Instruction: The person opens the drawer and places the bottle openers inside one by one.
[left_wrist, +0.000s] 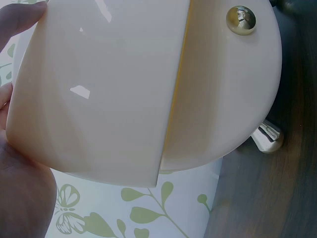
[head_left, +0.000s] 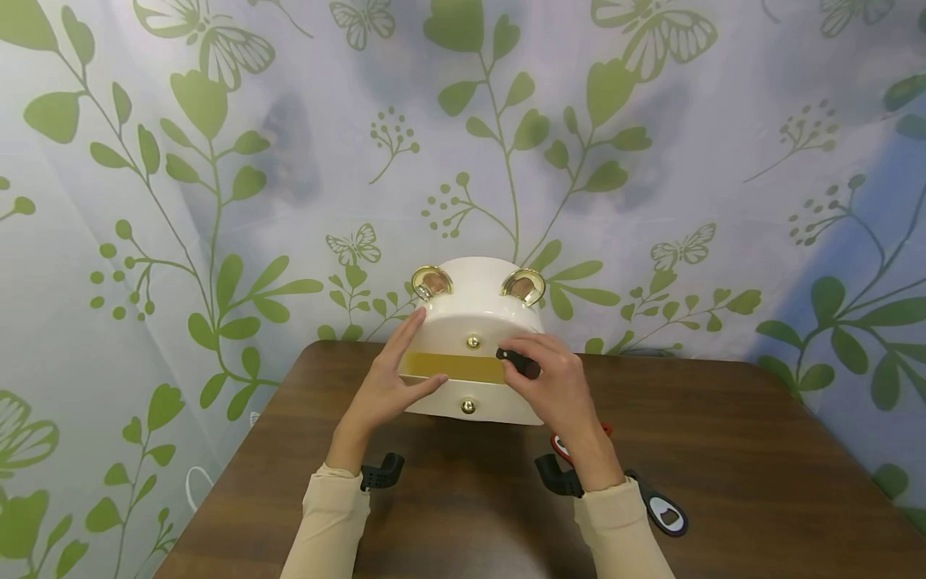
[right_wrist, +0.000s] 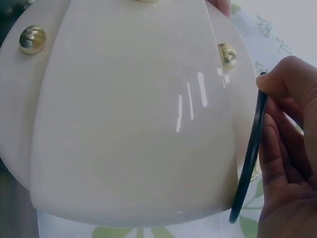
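Note:
A white cabinet (head_left: 473,310) with golden ears and round gold knobs stands on the table, its middle drawer (head_left: 499,406) pulled out to show a golden inside. My left hand (head_left: 387,386) spreads at the drawer's left side, fingers stretched toward the ear and thumb at the front rim. On the opposite side, my right hand (head_left: 553,378) pinches a flat black bottle opener (right_wrist: 252,148) between thumb and fingers. Seen from the right wrist, the opener is edge-on beside the drawer's upper rim. The bottle opener's wider end is hidden by my hand in the head view.
Beside my right forearm on the brown table (head_left: 723,450) lie a second black bottle opener (head_left: 665,515) and a red-rimmed one (head_left: 559,446), partly covered by the wrist. A leaf-patterned cloth (head_left: 362,161) hangs behind the table.

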### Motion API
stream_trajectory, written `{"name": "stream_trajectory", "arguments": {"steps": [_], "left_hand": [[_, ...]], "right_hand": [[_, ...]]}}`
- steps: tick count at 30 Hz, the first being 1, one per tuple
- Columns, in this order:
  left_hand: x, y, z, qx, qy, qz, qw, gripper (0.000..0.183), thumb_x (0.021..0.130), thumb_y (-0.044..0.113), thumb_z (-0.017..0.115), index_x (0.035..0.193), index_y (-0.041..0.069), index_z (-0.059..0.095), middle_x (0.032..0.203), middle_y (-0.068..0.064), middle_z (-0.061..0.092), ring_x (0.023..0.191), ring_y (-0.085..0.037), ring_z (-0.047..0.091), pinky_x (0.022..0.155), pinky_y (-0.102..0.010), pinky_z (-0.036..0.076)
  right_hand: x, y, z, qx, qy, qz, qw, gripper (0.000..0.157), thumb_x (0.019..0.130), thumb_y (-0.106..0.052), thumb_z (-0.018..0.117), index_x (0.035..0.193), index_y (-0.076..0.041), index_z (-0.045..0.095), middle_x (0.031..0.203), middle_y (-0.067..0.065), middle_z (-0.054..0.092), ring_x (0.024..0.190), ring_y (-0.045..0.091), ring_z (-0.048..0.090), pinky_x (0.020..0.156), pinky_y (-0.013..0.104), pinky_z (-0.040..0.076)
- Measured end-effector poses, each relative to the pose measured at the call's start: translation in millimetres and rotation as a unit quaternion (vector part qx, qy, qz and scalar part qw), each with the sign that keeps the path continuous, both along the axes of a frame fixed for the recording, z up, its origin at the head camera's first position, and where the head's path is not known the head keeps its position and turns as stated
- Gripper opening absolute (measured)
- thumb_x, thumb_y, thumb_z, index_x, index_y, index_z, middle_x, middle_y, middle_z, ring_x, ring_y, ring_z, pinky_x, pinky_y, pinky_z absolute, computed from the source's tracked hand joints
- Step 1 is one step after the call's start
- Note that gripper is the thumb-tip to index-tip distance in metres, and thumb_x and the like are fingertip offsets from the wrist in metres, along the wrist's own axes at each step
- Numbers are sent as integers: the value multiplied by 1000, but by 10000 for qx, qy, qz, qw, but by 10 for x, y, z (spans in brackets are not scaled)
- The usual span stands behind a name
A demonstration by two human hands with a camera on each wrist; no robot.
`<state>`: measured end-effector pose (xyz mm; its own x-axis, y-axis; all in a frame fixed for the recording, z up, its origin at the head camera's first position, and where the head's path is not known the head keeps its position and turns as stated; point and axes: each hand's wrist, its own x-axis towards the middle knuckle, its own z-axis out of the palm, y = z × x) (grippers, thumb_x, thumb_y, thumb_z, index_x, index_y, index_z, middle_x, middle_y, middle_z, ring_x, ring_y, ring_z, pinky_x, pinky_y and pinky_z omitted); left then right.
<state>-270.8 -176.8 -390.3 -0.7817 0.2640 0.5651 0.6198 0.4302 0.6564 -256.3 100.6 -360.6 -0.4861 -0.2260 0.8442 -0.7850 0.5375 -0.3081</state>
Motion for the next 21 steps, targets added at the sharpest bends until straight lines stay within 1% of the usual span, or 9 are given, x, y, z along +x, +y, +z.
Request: {"name": "stream_trajectory", "arguments": {"steps": [2,8,12,17,21], "left_hand": [[-9,-6,-13,14,-9,25,10000,102,85,24,88,165,31,25,170,10,23,157,-18,22,124,-55,26],[-7,-19,-45,109,-46,13,9999,102,84,22,88,165,28,26,170,7,23,157,-20,22,123,-57,26],[2,-19,-38,45,-31,36,10000,102,84,22,88,165,30,26,170,9,23,157,-19,22,123,-56,27],[-14,-6,-13,-4,139,14,9999,102,85,21,87,165,28,25,170,9,23,157,-18,23,123,-56,28],[-26,2,-13,18,193,-47,9998,102,85,19,87,165,26,26,171,8,24,157,-18,23,123,-55,28]], "right_hand": [[-5,-26,-4,8,44,47,10000,24,83,0,81,105,-11,80,108,3,76,102,22,68,83,38,57],[-15,-131,-4,44,67,250,9997,22,85,-1,80,106,-9,80,110,3,75,104,23,67,85,40,57],[-28,-197,0,82,66,355,9993,21,85,-2,80,104,-8,79,108,3,75,105,23,68,86,39,58],[-48,-252,19,32,160,376,9992,21,84,0,81,104,-7,79,106,4,75,104,22,68,82,38,58],[-62,-279,32,-27,182,349,9992,22,84,0,81,104,-7,79,108,5,75,104,22,69,82,38,59]]}}
